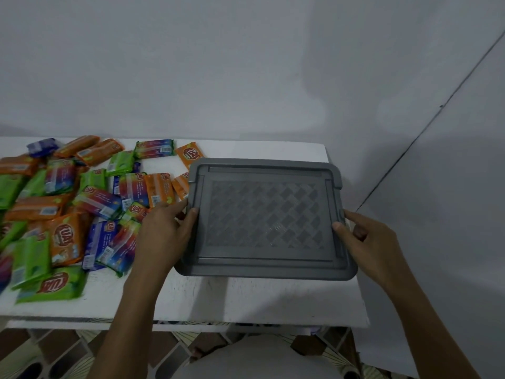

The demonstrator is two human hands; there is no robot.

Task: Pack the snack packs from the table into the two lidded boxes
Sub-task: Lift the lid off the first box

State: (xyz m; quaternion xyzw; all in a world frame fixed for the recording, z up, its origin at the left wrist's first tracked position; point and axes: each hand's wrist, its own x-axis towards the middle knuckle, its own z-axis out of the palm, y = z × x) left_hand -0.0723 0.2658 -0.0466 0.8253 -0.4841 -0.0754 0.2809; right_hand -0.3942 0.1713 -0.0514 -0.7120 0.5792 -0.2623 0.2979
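Bare forearms reach up from below. The left hand [164, 228] and right hand [366, 236] clamp opposite short sides of a grey plastic box [265, 214], thumbs on its rectangular lid, which is moulded in woven relief. The box is over the right part of the white tabletop [246, 296]. Glossy orange, green and purple snack packs [68, 209] lie heaped at left.

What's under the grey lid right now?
Hidden. The grey lid, gripped at both sides by the left hand and right hand, covers everything below it. Only white table shows around it, and orange snack packs disappear behind its left edge.
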